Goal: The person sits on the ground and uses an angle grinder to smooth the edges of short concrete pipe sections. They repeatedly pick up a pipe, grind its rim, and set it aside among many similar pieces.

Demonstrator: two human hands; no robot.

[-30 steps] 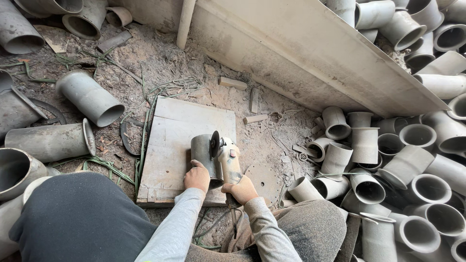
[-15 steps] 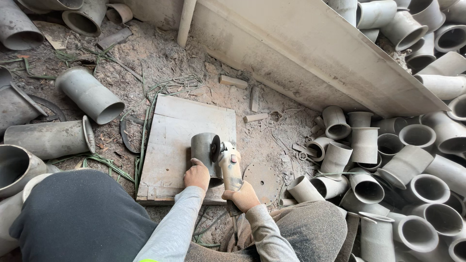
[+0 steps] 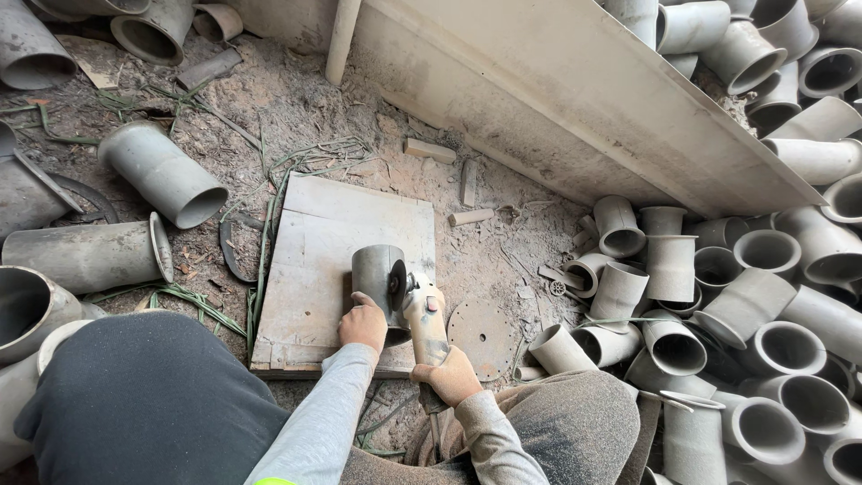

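The left hand [image 3: 364, 323] is closed over the near end of a short grey pipe piece [image 3: 373, 274], pinning it down on the wooden board [image 3: 314, 269]. The right hand [image 3: 449, 375] is wrapped around the body of an angle grinder [image 3: 420, 310], whose dark disc [image 3: 396, 286] stands upright against the right side of the pipe piece. The pipe sits toward the near right part of the board, just in front of the person's knees.

What worries me from here is how close the left hand's fingers are to that disc; they are just beside it, with only the pipe's curve between. The pipe is round and held by one bare hand, so I judge that if the disc bites or catches, the piece could roll or kick and carry the fingers into the wheel. The grinder is also held one-handed, which leaves little to resist a jerk. I cannot tell whether a guard covers the disc on the hand's side.

Further out, the board lies on loose sandy ground [image 3: 296, 117] strewn with wood scraps, and might shift under pressure. A flat round disc [image 3: 485, 337] lies just right of the board, and a heap of grey pipe sockets [image 3: 718, 305] crowds the right side, near the right elbow.
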